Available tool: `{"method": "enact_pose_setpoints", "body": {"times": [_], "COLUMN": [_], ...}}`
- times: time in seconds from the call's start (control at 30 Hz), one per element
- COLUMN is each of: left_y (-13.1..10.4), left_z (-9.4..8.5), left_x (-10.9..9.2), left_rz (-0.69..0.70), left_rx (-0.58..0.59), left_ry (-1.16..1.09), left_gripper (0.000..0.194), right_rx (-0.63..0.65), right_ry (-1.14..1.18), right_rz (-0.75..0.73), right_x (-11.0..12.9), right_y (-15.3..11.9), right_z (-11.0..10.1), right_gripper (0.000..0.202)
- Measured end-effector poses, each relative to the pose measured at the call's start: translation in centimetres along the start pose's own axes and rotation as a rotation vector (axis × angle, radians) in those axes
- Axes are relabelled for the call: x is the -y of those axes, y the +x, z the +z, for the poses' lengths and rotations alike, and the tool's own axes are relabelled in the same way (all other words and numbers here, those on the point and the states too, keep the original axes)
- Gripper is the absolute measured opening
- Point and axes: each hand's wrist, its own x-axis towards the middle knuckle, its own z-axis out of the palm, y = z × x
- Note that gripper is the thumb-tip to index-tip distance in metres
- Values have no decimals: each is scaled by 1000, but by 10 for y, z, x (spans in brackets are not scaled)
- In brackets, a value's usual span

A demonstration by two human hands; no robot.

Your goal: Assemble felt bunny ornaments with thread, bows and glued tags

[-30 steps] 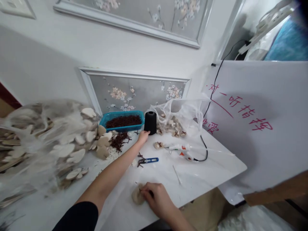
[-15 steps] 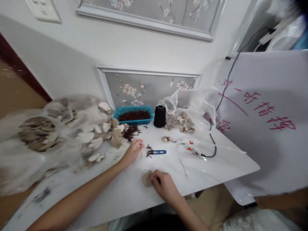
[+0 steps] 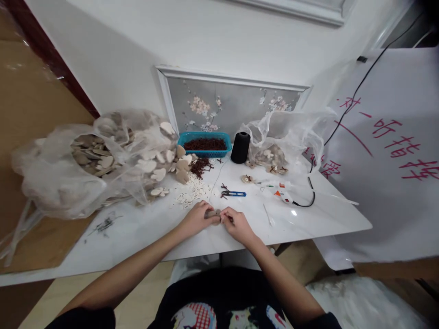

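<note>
Near the table's front edge, my left hand [image 3: 199, 219] is closed on a small beige-grey piece [image 3: 213, 213]. My right hand [image 3: 238, 224] touches the right side of that piece with its fingers pinched; what they hold, if anything, is too small to name. Blue thread snips [image 3: 235, 193] lie just beyond, with a dark brown bow at their left end. Small pale bits [image 3: 190, 192] are scattered behind my left hand, beside a pile of dark brown bows [image 3: 201, 168]. A beige piece with a bow [image 3: 246, 179] lies beyond the snips.
Plastic bags [image 3: 65, 183] of beige shapes fill the left side. At the back stand a teal basket [image 3: 205, 155] of brown bows and a black thread cone [image 3: 240, 148]. A glue gun [image 3: 284, 196] with a black cord and another clear bag [image 3: 291, 132] are at the right.
My left hand has come from the back of the table to the beige piece and closed on it. My right hand is still at the piece. The view has shifted.
</note>
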Motion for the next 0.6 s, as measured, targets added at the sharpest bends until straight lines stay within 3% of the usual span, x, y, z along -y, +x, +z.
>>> {"method": "enact_pose_setpoints", "body": {"times": [0.23, 0.4, 0.6], "left_y": [-6, -18, -22], "left_z": [5, 5, -1], "left_x": [8, 3, -7], "left_rz": [-97, -221, -407], "left_rx": [13, 46, 86], "left_ry": [-84, -480, -775], "left_gripper": [22, 32, 38], "right_rx": [12, 52, 35], "right_ry": [51, -94, -135], "right_rz": [59, 9, -47], "right_x": [-18, -12, -10], "right_y": [0, 0, -8], "right_z": [2, 4, 2], "right_gripper": [31, 14, 17]}}
